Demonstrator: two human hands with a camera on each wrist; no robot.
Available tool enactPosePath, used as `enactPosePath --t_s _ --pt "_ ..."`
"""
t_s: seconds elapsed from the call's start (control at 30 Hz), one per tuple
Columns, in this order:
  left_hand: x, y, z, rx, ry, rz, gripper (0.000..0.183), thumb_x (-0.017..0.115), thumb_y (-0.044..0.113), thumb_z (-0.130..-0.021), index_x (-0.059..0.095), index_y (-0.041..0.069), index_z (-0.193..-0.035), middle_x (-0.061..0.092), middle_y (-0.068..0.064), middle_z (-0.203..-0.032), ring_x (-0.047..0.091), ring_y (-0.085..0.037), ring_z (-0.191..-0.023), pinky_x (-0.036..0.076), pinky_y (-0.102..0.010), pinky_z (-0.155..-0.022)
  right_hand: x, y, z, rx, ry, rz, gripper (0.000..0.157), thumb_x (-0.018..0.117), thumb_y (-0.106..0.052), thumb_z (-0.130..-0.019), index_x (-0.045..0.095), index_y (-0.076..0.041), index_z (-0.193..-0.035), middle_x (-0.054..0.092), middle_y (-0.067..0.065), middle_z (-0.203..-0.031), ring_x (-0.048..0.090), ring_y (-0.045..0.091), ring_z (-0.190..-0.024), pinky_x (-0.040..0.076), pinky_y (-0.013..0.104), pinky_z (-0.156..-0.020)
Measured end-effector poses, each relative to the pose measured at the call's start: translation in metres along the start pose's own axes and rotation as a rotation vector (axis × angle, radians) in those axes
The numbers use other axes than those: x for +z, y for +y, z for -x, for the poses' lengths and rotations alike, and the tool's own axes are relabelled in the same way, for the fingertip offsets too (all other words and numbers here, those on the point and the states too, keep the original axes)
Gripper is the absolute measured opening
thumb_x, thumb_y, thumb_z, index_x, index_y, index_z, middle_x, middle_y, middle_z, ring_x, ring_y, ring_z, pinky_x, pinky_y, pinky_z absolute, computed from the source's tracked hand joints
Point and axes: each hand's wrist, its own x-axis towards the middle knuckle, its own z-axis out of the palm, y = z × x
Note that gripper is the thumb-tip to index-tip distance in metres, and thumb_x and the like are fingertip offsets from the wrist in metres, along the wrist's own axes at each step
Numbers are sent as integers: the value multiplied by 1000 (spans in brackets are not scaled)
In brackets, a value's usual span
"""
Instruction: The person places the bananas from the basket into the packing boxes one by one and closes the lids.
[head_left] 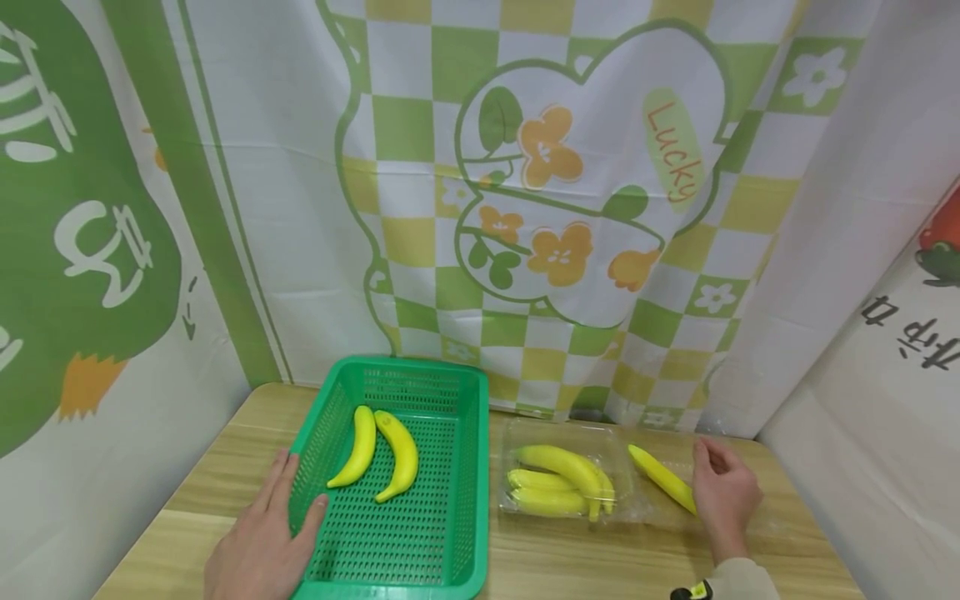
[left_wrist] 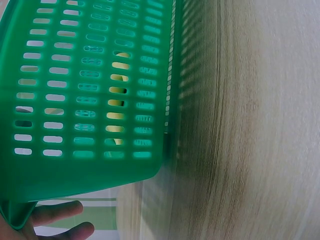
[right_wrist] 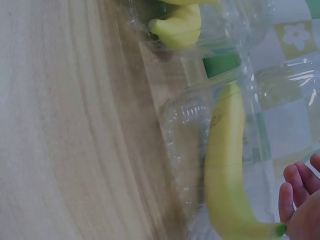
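Observation:
On the green basket's (head_left: 471,467) left rim lies my left hand (head_left: 262,537), thumb over the edge and the other fingers along the outside. Those fingers show fairly straight below the basket wall (left_wrist: 55,170) in the left wrist view. Two yellow bananas (head_left: 403,458) lie inside the basket. My right hand (head_left: 723,492), fingers loosely bent, is beside a single banana (head_left: 663,477) on clear plastic. In the right wrist view this banana (right_wrist: 225,165) has its green tip close to the hand (right_wrist: 305,205); whether they touch I cannot tell.
A clear plastic box (head_left: 555,433) with several bananas (head_left: 562,467) stands right of the basket on the wooden table (head_left: 600,567). A checked, printed curtain (head_left: 405,125) hangs behind, and printed sheets (head_left: 862,442) close off both sides.

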Motion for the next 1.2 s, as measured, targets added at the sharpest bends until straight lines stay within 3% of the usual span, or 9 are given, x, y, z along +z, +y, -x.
enactPosePath --t_s 0.3,0.83,1.03,1.2 --pt "2 -1 0 16 21 4 91 29 70 -108 4 11 -172 5 -15 -180 39 -62 -146 54 -72 -94 2 -18 4 -20 -9 -29 43 64 -39 -106 76 -5 -129 77 21 -126 44 -26 -73 40 1 -63" --pt "2 -1 1 26 30 7 90 30 69 -108 5 10 -172 6 -17 -180 39 -63 -145 55 -72 -93 26 -69 20 -232 -53 -180 36 70 -27 -103 75 0 -127 78 25 -120 51 -29 -80 44 -4 -72" --pt "2 -2 1 31 35 1 90 30 69 -109 6 9 -171 7 -18 -180 40 -63 -145 54 -72 -93 39 -87 30 -239 -118 -189 37 72 -27 -103 74 -3 -130 79 20 -120 56 -18 -86 45 -2 -73" --pt "2 -2 1 32 30 2 90 29 69 -109 5 9 -171 7 -18 -180 39 -63 -145 53 -73 -94 49 -104 39 -235 -195 -220 41 73 -30 -102 72 -5 -134 78 17 -124 67 -2 -96 49 0 -76"
